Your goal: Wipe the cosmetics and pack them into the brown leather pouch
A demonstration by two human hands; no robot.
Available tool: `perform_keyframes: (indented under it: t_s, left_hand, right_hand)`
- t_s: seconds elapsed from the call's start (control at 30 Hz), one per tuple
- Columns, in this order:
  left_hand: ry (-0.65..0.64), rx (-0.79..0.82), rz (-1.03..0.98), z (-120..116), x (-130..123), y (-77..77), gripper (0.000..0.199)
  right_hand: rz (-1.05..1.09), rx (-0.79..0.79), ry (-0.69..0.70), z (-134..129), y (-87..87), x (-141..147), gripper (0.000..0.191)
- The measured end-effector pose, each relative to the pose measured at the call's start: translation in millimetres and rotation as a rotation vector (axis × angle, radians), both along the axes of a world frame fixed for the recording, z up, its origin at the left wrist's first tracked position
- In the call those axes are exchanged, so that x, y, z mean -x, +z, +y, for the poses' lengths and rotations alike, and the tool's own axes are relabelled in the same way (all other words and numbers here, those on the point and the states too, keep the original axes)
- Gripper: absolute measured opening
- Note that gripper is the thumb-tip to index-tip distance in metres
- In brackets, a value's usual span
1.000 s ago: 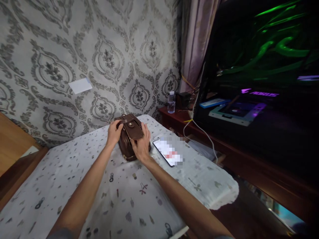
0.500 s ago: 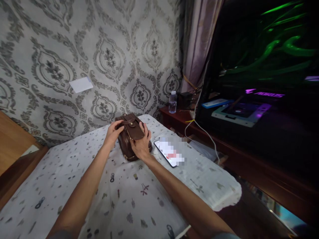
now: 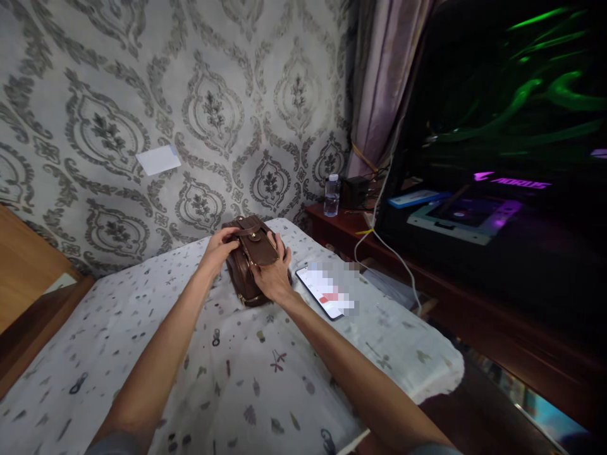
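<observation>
A small brown leather bag (image 3: 241,277) with a flap, a round snap and gold-coloured zips rests on the bed. My left hand (image 3: 219,249) holds its upper left side, fingers bent over the edge beside the strap. On the lower right, my right hand (image 3: 274,273) is wrapped round the front flap pocket (image 3: 262,248), with the thumb on the near side and the fingers on the far side. The right palm hides part of the bag. Just right of that hand lies a phone (image 3: 317,293) with its screen lit and partly blurred out.
The bed (image 3: 227,385) has a white patterned sheet. Beyond its right side, a dark red wooden desk (image 3: 317,212) bears a clear water bottle (image 3: 331,196) and a large glossy screen (image 3: 474,126). A white cable (image 3: 396,256) hangs down. Patterned wallpaper stands behind.
Both hands keep nearly the same hold on the bag. The whole view has shifted slightly, so everything sits a little further right.
</observation>
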State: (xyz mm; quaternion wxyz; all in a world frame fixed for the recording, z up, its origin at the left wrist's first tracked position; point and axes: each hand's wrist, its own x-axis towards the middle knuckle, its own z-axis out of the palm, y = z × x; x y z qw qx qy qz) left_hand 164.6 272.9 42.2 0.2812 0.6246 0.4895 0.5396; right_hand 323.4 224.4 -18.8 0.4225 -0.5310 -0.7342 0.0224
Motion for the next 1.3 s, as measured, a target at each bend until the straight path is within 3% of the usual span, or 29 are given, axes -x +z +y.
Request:
perform_keyframes:
  t_s: [0.3,0.47,0.63,0.77,0.93,1.3]
  left_hand:
    - [0.010,-0.016,0.087,-0.8,0.8,-0.1,0.046]
    - [0.098,-0.062,0.121,1.3,2.2,-1.6,0.042]
    - [0.188,-0.082,0.187,-5.3,8.4,-4.3,0.029]
    - [0.131,0.013,0.134,-16.1,7.2,-5.6,0.021]
    - [0.110,-0.027,0.026,-25.5,0.5,-5.6,0.026]
    - [0.026,0.053,-0.025,-29.9,-2.3,0.1,0.031]
  right_hand:
    - [-0.034,-0.003,0.096,2.9,6.1,-5.4,0.066]
    - [-0.003,-0.062,0.140,0.6,10.9,-6.0,0.056]
    - [0.080,-0.104,0.079,8.6,17.4,-3.6,0.041]
    - [0.165,-0.067,0.017,19.0,19.2,8.9,0.035]
    - [0.205,0.015,-0.087,27.6,23.5,22.8,0.034]
    - [0.049,-0.025,-0.049,19.8,26.6,12.1,0.038]
